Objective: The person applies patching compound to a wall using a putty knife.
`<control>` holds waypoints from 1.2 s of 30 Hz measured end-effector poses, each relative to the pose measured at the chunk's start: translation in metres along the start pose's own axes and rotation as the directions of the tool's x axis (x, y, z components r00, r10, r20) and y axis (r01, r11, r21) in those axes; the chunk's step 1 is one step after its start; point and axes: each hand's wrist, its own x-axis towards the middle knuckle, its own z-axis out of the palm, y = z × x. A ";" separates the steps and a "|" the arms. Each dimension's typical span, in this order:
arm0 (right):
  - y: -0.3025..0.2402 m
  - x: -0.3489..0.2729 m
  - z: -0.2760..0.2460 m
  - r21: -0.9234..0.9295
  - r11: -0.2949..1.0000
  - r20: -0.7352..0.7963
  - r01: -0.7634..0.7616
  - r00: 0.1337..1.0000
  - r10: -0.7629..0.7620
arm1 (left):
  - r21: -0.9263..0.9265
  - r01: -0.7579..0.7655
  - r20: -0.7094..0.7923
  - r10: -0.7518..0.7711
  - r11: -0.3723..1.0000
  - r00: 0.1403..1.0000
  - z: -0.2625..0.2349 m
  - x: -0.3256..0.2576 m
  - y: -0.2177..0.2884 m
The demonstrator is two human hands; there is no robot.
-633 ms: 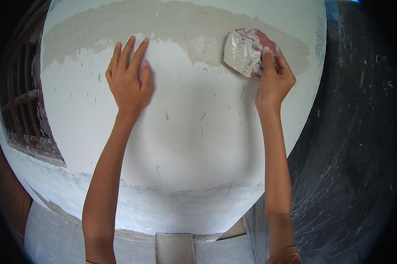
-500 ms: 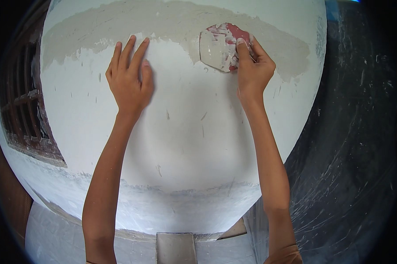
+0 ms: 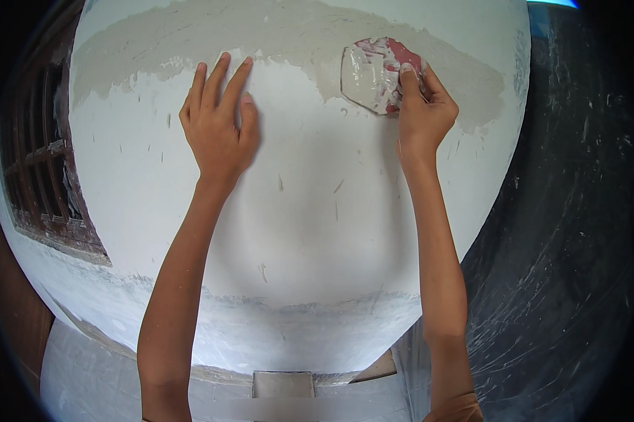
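In my right hand (image 3: pixel 426 116) is a red putty scraper (image 3: pixel 380 74), its blade thickly smeared with wet off-white putty. Thumb and fingers pinch its right side, and it lies against the white wall (image 3: pixel 310 169) at the lower border of a broad beige putty band (image 3: pixel 282 28). Whether the blade's whole edge touches the wall, I cannot tell. Left of the scraper, my left hand (image 3: pixel 218 130) rests on the wall, holding nothing. Its fingers are spread, with the tips at the ragged lower edge of the band.
A dark wooden window frame with bars (image 3: pixel 46 155) is set in the wall on the left. Down the right side hangs a dark, putty-splattered sheet or surface (image 3: pixel 563 211). Below the wall lie grey floor tiles (image 3: pixel 85 366) and a squarish grey piece (image 3: pixel 283 385).
The whole view has shifted a little, so wall and hands sit farther right. Against the wall, the scraper has slid slightly right; my left hand keeps its place.
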 end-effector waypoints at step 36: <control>-0.057 -0.280 -0.068 -0.064 0.824 0.141 -0.563 0.812 0.566 | 0.085 0.089 0.547 -0.121 0.992 0.828 -0.204 -0.208 -0.078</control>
